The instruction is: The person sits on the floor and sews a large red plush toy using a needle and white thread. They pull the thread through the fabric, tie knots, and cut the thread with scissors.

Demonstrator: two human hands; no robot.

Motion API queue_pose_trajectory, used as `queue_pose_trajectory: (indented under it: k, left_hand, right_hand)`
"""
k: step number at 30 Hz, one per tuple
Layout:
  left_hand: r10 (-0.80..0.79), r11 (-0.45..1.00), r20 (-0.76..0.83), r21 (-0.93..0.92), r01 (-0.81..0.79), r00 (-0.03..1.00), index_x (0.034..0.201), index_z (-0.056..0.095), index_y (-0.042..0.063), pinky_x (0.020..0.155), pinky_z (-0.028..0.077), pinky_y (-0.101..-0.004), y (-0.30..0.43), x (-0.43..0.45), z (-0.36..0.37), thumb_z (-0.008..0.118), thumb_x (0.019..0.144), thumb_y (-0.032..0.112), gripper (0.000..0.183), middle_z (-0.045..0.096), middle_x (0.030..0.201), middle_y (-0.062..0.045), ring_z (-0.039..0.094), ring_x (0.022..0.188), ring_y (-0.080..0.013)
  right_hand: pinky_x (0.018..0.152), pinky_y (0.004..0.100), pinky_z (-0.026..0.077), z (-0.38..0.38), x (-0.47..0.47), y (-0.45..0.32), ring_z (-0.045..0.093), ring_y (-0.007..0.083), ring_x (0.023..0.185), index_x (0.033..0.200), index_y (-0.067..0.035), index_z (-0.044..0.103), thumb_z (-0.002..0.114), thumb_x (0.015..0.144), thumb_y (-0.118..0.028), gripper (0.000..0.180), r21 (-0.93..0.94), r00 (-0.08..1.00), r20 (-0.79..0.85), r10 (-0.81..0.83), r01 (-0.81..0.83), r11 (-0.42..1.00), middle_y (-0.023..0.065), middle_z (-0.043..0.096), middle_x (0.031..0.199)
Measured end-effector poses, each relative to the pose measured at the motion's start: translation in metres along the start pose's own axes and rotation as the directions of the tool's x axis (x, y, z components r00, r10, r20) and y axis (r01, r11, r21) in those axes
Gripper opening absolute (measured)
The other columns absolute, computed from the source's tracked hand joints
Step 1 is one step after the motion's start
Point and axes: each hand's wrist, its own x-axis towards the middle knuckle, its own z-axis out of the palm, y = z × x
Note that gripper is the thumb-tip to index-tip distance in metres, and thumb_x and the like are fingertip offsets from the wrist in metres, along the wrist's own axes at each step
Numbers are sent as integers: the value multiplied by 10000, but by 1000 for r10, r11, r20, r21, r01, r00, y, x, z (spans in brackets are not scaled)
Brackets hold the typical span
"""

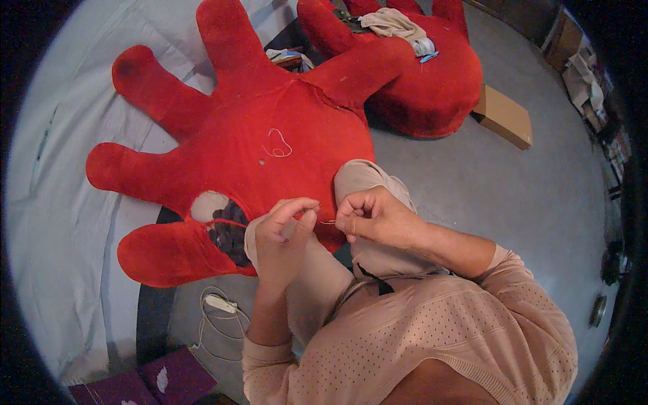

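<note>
A large red fabric hand-shaped cushion (314, 134) lies before my knees. Between my right thumb and fingertips a thin sewing needle (328, 222) is pinched, pointing left; my right hand (379, 217) is over my right knee. Facing it is my left hand (286, 233), thumb and forefinger curved close together; whether a thread is between them is too fine to see. At the base of the cushion's lowest finger a gap in the cover shows white padding (205, 205) and dark cloth (233, 235). A loose white thread (281, 144) curls on the red palm.
Behind is a second red hand-shaped piece (435, 91), bearing a beige cloth (392, 23), a spool-like white roll (423, 47) and a small blue tool (429, 57). On the grey floor are a cardboard box (506, 116) and a white power strip (221, 304) with its cord. Pale sheeting (66, 202) covers the left side.
</note>
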Motion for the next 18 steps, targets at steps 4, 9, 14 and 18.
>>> queue_pose_trajectory:
  k: [4,9,14,18]
  left_hand:
    - [134,985,128,93,-147,983,785,617,-7,669,447,-253,1,3,-2,596,721,30,77,601,785,-73,569,734,-144]
    - [82,991,165,89,-98,983,771,617,-11,658,452,-255,-1,3,-1,608,703,16,73,604,753,-77,576,715,-144]
    - [36,995,154,85,-49,987,768,616,-17,660,456,-258,-2,1,-3,613,706,14,70,609,751,-80,578,710,-148]
    - [55,997,85,47,-59,995,773,621,-17,661,454,-251,-7,-1,-3,619,708,10,70,616,760,-85,582,711,-148]
  right_hand:
    - [516,221,422,0,1,3,519,73,571,741,-16,556,552,825,-97,116,0,1000,11,-10,10,1000,18,566,625]
    - [525,220,428,1,2,3,521,70,575,742,-18,557,555,826,-101,118,16,1000,21,0,-1,1000,15,568,633]
    - [539,218,431,3,2,2,525,72,586,746,-14,561,556,829,-105,123,22,1000,1,20,-20,1000,17,571,639]
    - [518,178,359,4,1,-2,472,30,576,761,-36,563,555,845,-141,135,19,1000,-5,26,-26,999,-24,545,639]
